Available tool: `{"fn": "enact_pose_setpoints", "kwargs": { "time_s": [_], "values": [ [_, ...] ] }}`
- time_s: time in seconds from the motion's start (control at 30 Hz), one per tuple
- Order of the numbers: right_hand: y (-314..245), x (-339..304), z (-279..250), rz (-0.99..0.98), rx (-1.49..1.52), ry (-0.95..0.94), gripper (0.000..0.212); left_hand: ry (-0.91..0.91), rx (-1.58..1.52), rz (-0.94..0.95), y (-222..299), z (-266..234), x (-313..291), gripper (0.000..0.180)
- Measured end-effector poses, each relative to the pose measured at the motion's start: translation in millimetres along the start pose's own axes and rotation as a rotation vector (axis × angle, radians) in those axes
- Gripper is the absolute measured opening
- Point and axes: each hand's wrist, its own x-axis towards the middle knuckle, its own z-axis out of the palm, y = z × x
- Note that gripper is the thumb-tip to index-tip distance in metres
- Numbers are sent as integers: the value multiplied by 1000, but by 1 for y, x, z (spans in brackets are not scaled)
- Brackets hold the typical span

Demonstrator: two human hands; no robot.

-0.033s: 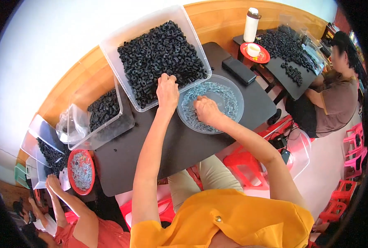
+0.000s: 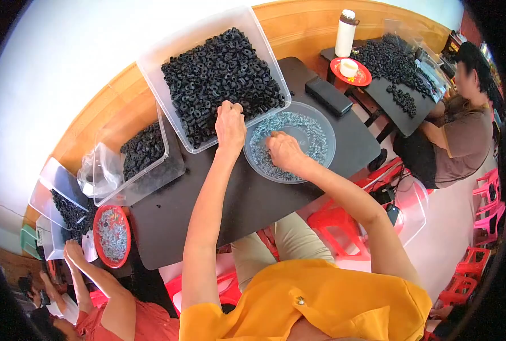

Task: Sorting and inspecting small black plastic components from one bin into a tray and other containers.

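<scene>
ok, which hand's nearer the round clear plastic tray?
Right: right hand is over the tray; left hand is outside it, at the translucent rectangular plastic bin.

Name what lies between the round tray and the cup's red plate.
In the head view, a black oblong case lies between the round tray and red plate.

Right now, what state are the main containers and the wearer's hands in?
Large clear bin: uncovered, filled with black pieces
Smaller clear bin: uncovered, partly filled
Round clear tray: uncovered, shiny pieces around a barer middle
Red tray: uncovered, partly filled
White bottle: upright, capped
White cup: upright on red plate
Black case: flat, looks closed
Left hand: at black pieces, fingers bent, grip hidden
Right hand: at shiny pieces, fingers bent, grip unclear
</scene>
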Motion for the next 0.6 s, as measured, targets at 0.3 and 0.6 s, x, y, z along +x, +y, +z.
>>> {"fn": "enact_pose_setpoints", "kwargs": {
  "time_s": [0.3,0.6],
  "values": [
    [14,1,-9,97,324,208,4,168,-376,-91,1,-27,-21,20],
    [4,-10,-30,262,797,132,10,51,-1188,-582,8,-59,-140,19]
  ]
}}
